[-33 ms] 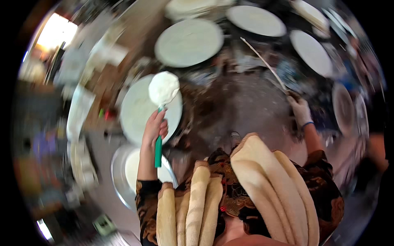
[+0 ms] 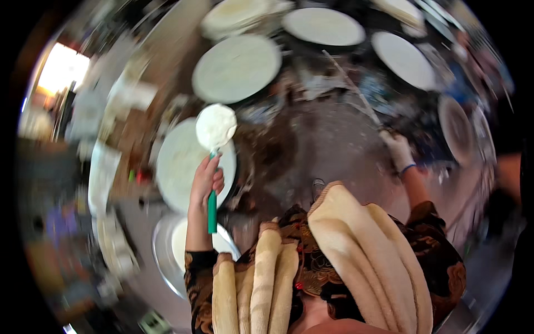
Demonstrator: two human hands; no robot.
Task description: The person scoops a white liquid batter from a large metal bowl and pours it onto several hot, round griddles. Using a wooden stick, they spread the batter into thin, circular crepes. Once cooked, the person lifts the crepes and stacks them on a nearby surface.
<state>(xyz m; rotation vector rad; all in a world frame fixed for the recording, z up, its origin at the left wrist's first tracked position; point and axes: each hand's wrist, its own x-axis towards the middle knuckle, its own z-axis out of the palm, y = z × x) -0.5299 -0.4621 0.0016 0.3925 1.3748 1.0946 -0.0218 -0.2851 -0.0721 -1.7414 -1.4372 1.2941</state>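
My left hand [image 2: 207, 181] is closed round the green handle of a ladle [image 2: 216, 127]. The ladle's round head is covered in or full of white batter, and it is over the far edge of a round griddle [image 2: 183, 161] with a pale white sheet on it. Below my left forearm stands a clear bowl [image 2: 161, 253] of white liquid. My gloved right hand [image 2: 397, 149] grips the near end of a long thin stick [image 2: 353, 88], which points away to the upper left. The stick's tip is apart from the griddles.
More round griddles with white sheets [image 2: 236, 68] [image 2: 322, 26] [image 2: 403, 60] curve along the far side. A stack of pale flat sheets [image 2: 239, 16] lies at the back. A bare dark round plate [image 2: 456, 131] stands at right. Brown floor [image 2: 328, 139] shows between my hands.
The whole view has turned slightly, so the far griddles sit further left. My right hand and stick appear a little lower and further left. Both grips are unchanged.
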